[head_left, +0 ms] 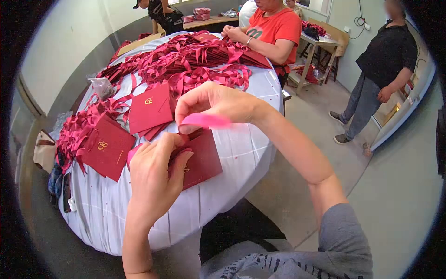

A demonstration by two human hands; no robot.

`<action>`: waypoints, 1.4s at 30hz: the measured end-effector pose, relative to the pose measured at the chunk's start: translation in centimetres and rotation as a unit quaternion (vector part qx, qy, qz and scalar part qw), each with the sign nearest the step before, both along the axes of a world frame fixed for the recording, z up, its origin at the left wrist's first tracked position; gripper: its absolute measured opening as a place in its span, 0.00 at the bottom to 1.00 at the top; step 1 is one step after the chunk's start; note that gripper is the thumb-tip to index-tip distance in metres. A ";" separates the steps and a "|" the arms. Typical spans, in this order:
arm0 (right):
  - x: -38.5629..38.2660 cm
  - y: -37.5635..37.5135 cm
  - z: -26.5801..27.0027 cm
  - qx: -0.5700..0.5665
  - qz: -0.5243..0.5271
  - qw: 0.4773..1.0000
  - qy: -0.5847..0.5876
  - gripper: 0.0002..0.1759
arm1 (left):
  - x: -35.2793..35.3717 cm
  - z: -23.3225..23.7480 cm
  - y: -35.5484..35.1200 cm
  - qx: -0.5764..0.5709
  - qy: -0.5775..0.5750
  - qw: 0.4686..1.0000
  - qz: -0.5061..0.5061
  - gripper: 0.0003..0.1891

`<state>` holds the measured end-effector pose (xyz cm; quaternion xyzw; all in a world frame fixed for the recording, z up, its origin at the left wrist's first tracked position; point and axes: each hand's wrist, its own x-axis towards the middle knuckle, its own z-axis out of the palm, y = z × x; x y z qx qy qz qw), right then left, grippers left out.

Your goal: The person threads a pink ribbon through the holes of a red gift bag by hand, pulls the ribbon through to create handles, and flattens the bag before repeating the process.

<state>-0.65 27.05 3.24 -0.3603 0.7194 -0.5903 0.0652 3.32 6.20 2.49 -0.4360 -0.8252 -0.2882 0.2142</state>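
Red and flat, a bag [205,160] is gripped by the left hand [155,167], which covers part of its front; the right hand [216,102] pinches a pink ribbon [207,121]. Similar bags [109,148] lie left of the hands; beyond them, a ribboned heap [186,58] crowds the tabletop [241,160].

Your view is bright and fairly even, with soft, pale shadows in the folds of the round table's white cloth [241,153] and darker patches at lower left. The wide lens bows the smooth white wall [76,46] at upper left, and black vignetting rounds off every corner. Mid-frame, your glossy pink ribbon [208,121] smears with motion blur towards its right end.
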 end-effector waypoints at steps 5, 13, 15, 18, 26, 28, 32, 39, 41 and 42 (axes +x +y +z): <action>1.1 -2.6 -1.0 -0.038 -0.194 0.980 0.022 0.10 | 0.3 -0.1 0.2 0.008 0.042 0.999 -0.007 0.07; 0.8 -1.6 0.7 0.159 -0.337 0.926 0.062 0.20 | 0.0 -0.4 0.3 0.010 0.071 0.997 -0.010 0.06; 1.0 -0.9 0.5 0.162 -0.327 0.927 0.083 0.26 | -0.1 -0.5 0.3 0.019 0.076 0.997 -0.014 0.06; 2.2 0.7 0.9 0.265 -0.293 0.918 -0.019 0.42 | -0.1 -0.5 0.2 0.026 0.077 0.997 -0.014 0.06; 2.8 -0.1 -2.2 0.024 -0.140 0.978 -0.152 0.33 | -0.3 -0.8 0.2 0.036 0.090 0.995 -0.017 0.07; 2.7 -1.3 -2.5 -0.152 -0.082 0.964 -0.201 0.25 | -0.3 -0.9 0.2 0.036 0.101 0.994 -0.022 0.07; 2.1 -1.9 -1.5 -0.140 -0.037 0.972 -0.185 0.15 | -0.3 -0.8 0.3 0.027 0.108 0.994 -0.010 0.07; 2.3 -2.6 0.8 -0.212 -0.070 0.966 -0.133 0.11 | -0.1 -0.6 0.2 0.019 0.107 0.994 -0.004 0.07; 2.3 -2.5 1.2 -0.225 -0.070 0.965 -0.113 0.10 | 0.0 -0.6 0.1 0.014 0.106 0.994 -0.005 0.07; 2.3 -2.4 1.4 -0.237 -0.070 0.964 -0.094 0.10 | 0.0 -0.6 0.2 0.008 0.104 0.995 -0.004 0.07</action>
